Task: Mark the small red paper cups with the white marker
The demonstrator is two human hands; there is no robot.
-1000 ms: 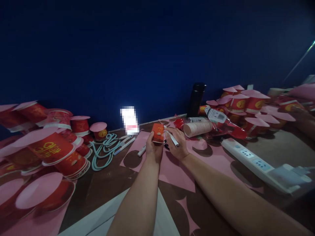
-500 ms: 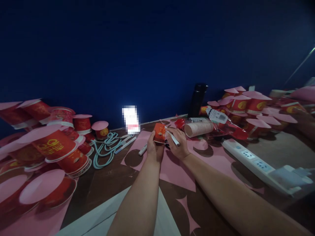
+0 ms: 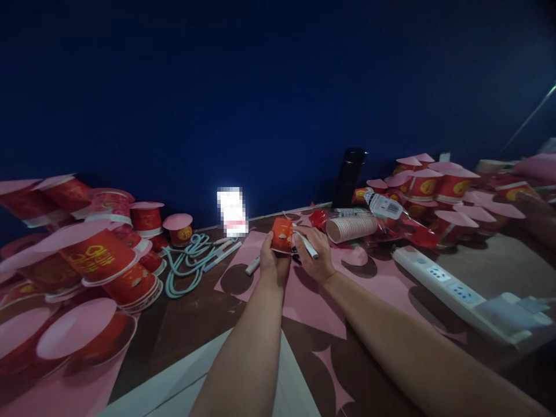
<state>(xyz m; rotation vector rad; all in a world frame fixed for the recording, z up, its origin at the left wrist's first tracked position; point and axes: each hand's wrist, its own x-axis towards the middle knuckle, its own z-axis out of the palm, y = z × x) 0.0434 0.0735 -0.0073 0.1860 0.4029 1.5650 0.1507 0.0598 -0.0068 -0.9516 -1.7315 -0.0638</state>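
Observation:
A red paper cup [image 3: 282,234] with gold print is held in my left hand [image 3: 271,260], its fingers wrapped around the side. My right hand [image 3: 318,253] grips a white marker pen [image 3: 309,245], whose upper tip points toward the cup's right side. Whether the tip touches the cup I cannot tell. Beneath both hands lies a pink paper sheet [image 3: 313,310] with round holes cut out of it. Another white marker [image 3: 252,265] rests on that sheet, just left of my left hand.
Red cups topped with pink paper discs [image 3: 98,255] pile up at left; more cups [image 3: 454,184] stand at right. A blue cable [image 3: 180,289], glowing blurred screen [image 3: 231,209], black bottle [image 3: 350,174], stacked paper cups [image 3: 354,228] and power strip [image 3: 438,281] surround the hands.
The marker's tip has moved slightly right, away from the cup, along with my right hand. The cup has turned a little in my left hand, which keeps its hold.

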